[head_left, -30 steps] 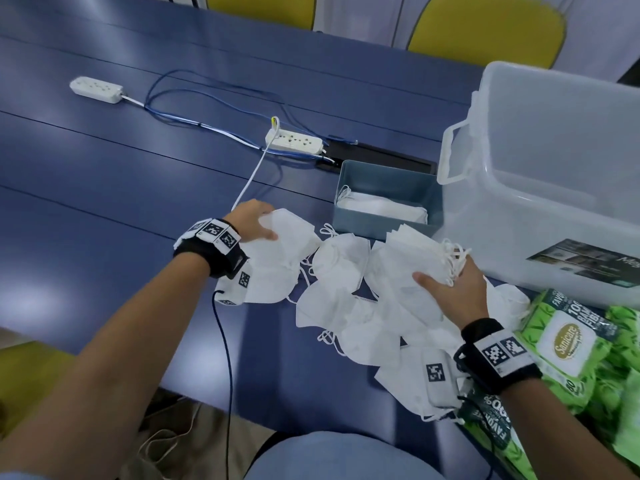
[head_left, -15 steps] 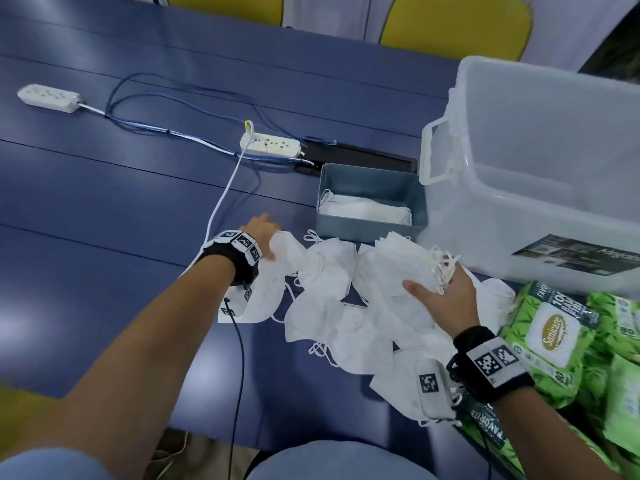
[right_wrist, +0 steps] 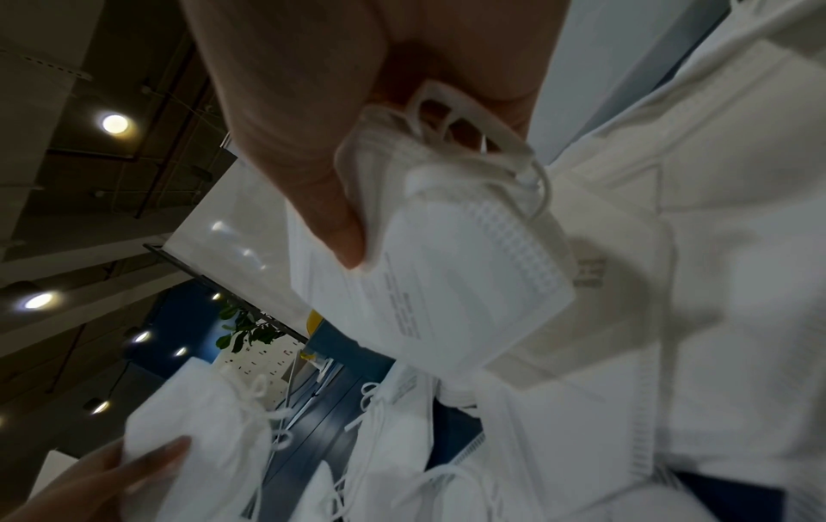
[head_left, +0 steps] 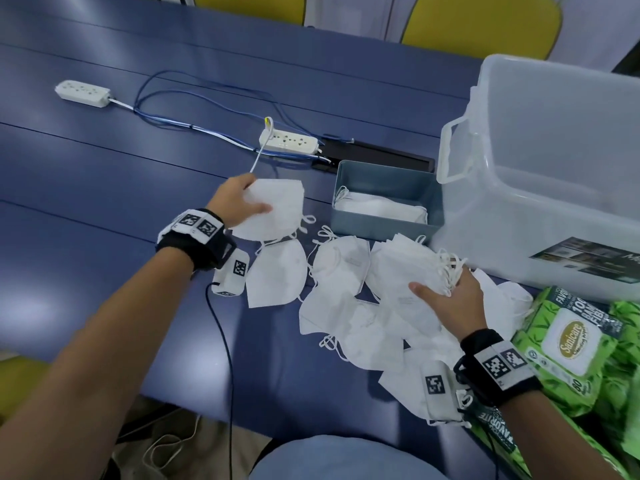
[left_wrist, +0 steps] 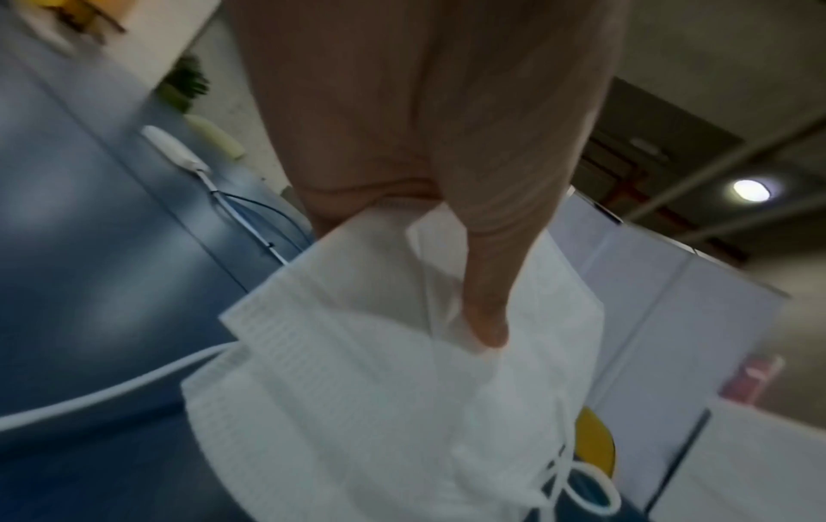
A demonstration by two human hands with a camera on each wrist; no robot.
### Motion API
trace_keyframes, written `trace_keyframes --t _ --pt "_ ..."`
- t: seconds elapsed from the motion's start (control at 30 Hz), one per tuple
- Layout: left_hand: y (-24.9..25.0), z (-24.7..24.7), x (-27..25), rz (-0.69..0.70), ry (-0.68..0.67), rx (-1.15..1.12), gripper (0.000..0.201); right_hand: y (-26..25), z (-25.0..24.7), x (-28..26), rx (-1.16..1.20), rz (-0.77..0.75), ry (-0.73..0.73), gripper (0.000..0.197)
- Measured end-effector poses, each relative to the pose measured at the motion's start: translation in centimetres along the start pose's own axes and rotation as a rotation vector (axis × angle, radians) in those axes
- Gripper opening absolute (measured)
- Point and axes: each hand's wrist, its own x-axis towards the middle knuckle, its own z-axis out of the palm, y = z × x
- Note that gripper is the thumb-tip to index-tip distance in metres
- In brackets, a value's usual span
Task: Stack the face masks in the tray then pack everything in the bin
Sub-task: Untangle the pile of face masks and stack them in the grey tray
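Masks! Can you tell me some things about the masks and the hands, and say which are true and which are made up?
1. The left hand holds one white mask. True.
2. The right hand holds nothing. False: it grips a stack of masks.
3. The grey tray already has masks in it. True.
4. The clear bin is full of masks. False: no masks show inside it.
5. The green wipes packs sit in the tray. False: they lie on the table, near the right wrist.
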Motion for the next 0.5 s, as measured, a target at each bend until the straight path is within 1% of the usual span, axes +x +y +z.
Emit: trace_keyframes --t 0.07,0.17,0.23,0.27,0.33,0.43,0.5 --pt "-0.4 -1.1 -1.1 -0.047 0.084 -0.134 0.032 0.1 0.0 -0.1 0.011 0.0 -0.006 0.058" --pt "-1.4 -1.5 -3.0 -0.129 0.175 -0.334 0.05 0.1 0.0 -0.3 0.028 -0.019 -0.015 0.062" --pt "-1.7 -0.9 -4.4 -0.175 0.195 -0.381 0.053 0.0 0.0 -0.5 0.048 -0.031 -0.025 0.057" --pt "-1.9 -0.2 -5.0 -0.197 0.172 -0.37 0.054 -0.1 0.1 -0.7 0.06 -0.035 -0.03 0.054" --pt "-2.6 1.9 -6.2 -0.219 0.06 -0.293 0.056 -0.2 0.1 -1.0 0.084 -0.045 -0.043 0.05" --pt "-3.9 5.8 -7.0 -0.23 -0.117 -0.089 0.059 -0.4 0.0 -1.6 0.105 -0.056 -0.063 0.048" --pt "-4.4 7.7 -7.2 -0.262 -0.147 0.022 0.06 -0.6 -0.3 -2.1 0.105 -0.06 -0.06 0.048"
